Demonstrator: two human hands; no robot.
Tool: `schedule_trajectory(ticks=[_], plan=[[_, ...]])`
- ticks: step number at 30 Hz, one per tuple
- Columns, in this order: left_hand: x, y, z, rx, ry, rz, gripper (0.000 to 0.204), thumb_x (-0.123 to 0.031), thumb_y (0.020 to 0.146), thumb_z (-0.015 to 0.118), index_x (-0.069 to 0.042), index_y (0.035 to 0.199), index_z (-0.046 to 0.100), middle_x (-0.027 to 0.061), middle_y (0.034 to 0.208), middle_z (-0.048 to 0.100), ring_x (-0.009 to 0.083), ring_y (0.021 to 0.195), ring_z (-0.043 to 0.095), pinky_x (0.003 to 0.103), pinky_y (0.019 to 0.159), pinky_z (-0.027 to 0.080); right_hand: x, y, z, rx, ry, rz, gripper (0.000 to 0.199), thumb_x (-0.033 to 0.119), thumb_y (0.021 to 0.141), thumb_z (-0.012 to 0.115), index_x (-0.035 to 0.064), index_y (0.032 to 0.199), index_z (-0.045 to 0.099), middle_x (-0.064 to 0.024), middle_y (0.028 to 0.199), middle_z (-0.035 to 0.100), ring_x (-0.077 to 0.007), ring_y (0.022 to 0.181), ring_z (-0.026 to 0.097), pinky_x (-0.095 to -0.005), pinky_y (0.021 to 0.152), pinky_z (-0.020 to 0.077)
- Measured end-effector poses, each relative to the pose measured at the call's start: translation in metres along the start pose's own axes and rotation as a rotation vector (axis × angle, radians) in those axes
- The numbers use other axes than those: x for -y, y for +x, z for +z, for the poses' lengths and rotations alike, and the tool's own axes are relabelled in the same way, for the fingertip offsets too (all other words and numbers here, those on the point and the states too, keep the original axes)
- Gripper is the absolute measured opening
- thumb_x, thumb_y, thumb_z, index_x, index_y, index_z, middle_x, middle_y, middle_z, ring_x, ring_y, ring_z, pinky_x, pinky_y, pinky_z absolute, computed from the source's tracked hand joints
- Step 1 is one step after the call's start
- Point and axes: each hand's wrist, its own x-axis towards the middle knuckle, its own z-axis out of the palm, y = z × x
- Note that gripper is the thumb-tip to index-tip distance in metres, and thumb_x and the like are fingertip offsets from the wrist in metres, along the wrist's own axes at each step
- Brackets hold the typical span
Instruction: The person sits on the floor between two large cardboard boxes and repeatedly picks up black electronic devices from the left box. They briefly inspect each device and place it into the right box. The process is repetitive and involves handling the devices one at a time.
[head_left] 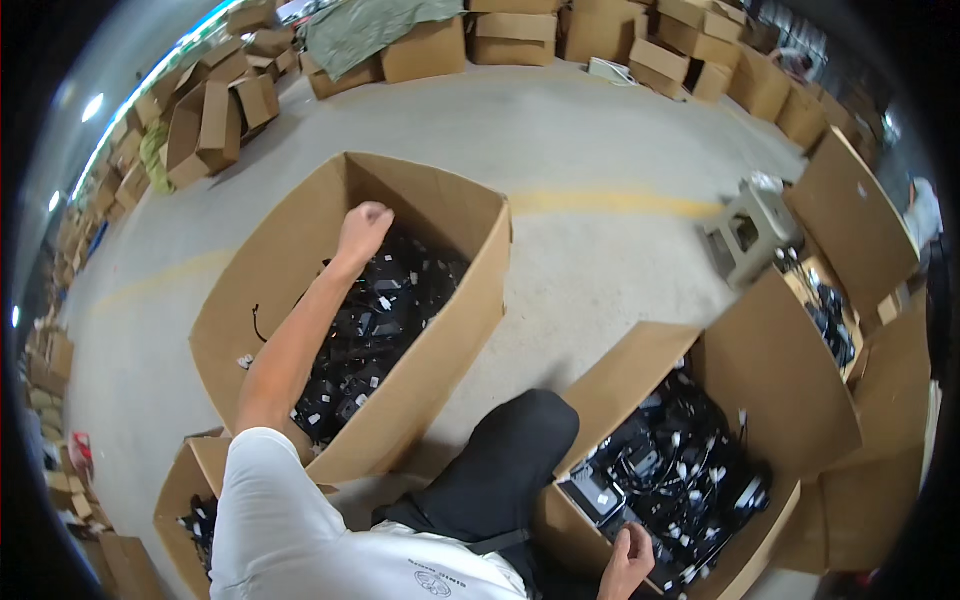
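My left hand [366, 230] is stretched out over a tall cardboard box [440, 400], its fingers curled closed near the far inner wall. Whatever it may hold is hidden by the fingers. Below it, the box is part filled with black power adapters [385, 290] with cables and white labels. At the lower right, my right hand [628, 562] is at the near side of another open cardboard box [780, 370], fingers bent together; I cannot make out anything in them. Tangled black adapters and cables [670, 460] with pale plugs fill this box. A flat silver-and-black device [594, 492] lies at its left side.
A grey plastic stool [750, 232] stands beyond the right box. Behind that box is another with black cables [832, 322]. A smaller box [178, 500] sits at the lower left. Stacked cartons [515, 38] line the far side, and a person [922, 212] is at the right edge.
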Motion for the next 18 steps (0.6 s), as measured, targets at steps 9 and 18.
schedule_trajectory(ticks=[9,18], plan=[[0.159,0.002,0.017,-0.115,0.606,-0.478,0.058,-0.05,0.086,0.073,0.004,0.108,0.069,0.0275,0.116,0.07,0.043,0.116,0.065,0.048,0.1,0.052,0.067,-0.015,0.063,0.181,-0.198,-0.063,0.029,0.008,0.097,0.066,-0.0069,0.122,0.066,-0.0161,0.116,0.072,-0.0228,0.107,0.065,-0.0339,0.096,0.05],[0.133,0.036,-0.028,-0.134,-0.047,-0.201,0.021,-0.016,0.096,0.059,0.003,0.097,0.068,0.0097,0.069,0.065,0.0206,0.057,0.062,0.036,0.054,0.049,0.073,-0.019,0.064,0.21,-0.24,-0.111,0.024,0.01,0.097,0.067,-0.0074,0.114,0.069,-0.0116,0.104,0.073,-0.0195,0.096,0.066,-0.032,0.088,0.0521]])
